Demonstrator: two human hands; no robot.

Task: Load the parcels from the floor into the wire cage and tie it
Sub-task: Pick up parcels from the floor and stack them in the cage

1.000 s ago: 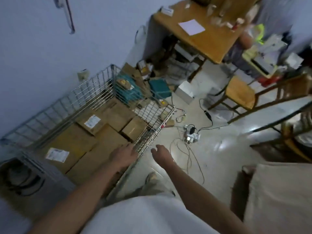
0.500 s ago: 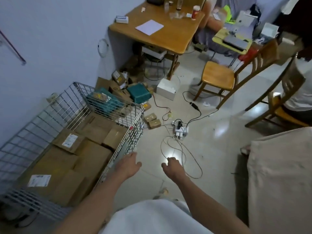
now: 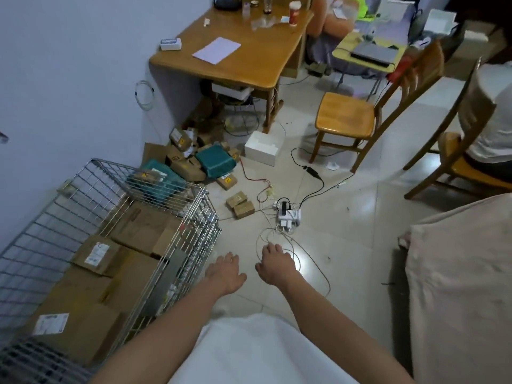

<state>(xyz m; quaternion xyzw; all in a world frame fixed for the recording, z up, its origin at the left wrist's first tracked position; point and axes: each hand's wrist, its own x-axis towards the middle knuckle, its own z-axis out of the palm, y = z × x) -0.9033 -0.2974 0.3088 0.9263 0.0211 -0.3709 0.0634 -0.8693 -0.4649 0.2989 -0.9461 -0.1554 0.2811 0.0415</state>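
Note:
The wire cage stands at the left against the wall, with several brown cardboard parcels lying flat inside. More parcels lie on the floor beyond it: two small brown boxes, a teal wrapped parcel and a heap of brown ones by the wall. My left hand hovers just right of the cage's side, fingers relaxed, holding nothing. My right hand hangs beside it over the floor, fingers loosely curled and empty.
A power strip with tangled cables lies on the tiles ahead of my hands. A white box sits near a wooden table. Wooden chairs stand at the right, with people seated behind. A beige covered surface fills the right foreground.
My view has swung right and up, away from the cage toward the floor. Both hands have come off the cage rim and now hang over the tiles.

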